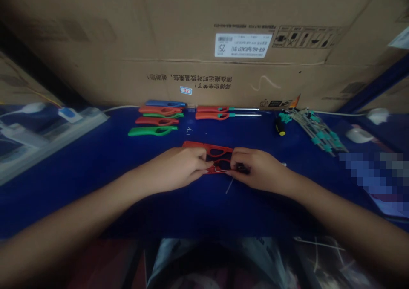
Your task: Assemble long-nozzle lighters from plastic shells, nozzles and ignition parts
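Seen from above, on a blue worktop [96,161]: left hand [182,167] and right hand [255,169] meeting over a red plastic lighter shell [212,150] lying flat at the centre, near the front edge. Left hand curled over the shell's left half, fingers pressed down on it; right hand closed at the shell's right end, fingertips pinching a small dark part [242,168] against the plastic (what exactly that part is, too small and dim to tell). A thin pale wire [229,186] trailing out from under the right hand toward the near edge.

Farther back, well apart from the hands, a loose row of handle shells: one blue [166,103], two orange-red [159,110] [156,121], a green one partly tucked between them [164,115], and a second green one [152,131] nearest. Just right of these, two assembled long-nosed lighters [228,112] lying side by side, metal tubes pointing right. Beyond them, a screwdriver with a yellow-and-black handle [280,127], then a heap of metal tubes with teal fittings [319,131]. Behind everything, a wall of cardboard cartons [198,46], one bearing a white barcode label [243,45]. At far left, a clear plastic tray [47,131]; at far right, a white object [358,134] beside a pixelated patch.
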`<state>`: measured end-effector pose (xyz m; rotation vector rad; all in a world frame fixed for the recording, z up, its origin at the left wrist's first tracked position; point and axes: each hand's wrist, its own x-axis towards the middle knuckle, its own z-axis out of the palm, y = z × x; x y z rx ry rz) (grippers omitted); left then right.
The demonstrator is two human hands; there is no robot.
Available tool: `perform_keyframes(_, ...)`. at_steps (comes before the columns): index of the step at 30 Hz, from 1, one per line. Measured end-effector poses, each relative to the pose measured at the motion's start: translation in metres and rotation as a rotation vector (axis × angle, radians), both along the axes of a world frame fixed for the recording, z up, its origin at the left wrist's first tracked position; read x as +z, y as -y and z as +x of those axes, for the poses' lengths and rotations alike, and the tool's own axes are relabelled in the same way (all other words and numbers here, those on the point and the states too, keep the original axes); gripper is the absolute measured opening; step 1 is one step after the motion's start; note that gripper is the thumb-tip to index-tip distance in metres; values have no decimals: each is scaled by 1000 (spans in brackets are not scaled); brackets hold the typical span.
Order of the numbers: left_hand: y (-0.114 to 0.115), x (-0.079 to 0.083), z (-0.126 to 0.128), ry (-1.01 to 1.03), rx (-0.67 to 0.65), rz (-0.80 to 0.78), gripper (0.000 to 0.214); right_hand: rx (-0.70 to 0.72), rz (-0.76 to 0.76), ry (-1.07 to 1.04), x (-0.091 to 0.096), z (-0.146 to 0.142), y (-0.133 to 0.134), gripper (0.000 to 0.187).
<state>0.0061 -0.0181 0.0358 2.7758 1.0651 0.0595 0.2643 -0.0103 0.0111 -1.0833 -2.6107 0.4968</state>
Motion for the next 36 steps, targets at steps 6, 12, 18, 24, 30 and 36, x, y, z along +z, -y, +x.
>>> perform_keyframes(6, 7, 0, 4, 42, -16, -55, 25, -2, 3, 17, 0, -1, 1, 13)
perform_keyframes(12, 7, -11, 7, 124, -64, 30, 26, -18, 29, 35, -1, 0, 0, 25)
perform_keyframes(18, 3, -20, 11, 184, -25, -45, 30, -15, 67, 76, -2, -1, 1, 25)
perform_keyframes(24, 0, -22, 13, 302, -28, -97, 32, -32, 65, 105, -3, -2, 2, 26)
perform_keyframes(30, -1, -23, 14, 352, -21, -141, 27, 0, 40, 90, -4, -1, 1, 23)
perform_keyframes(36, 0, -21, 14, 309, 3, -163, 28, 22, 88, 136, -1, -1, 1, 23)
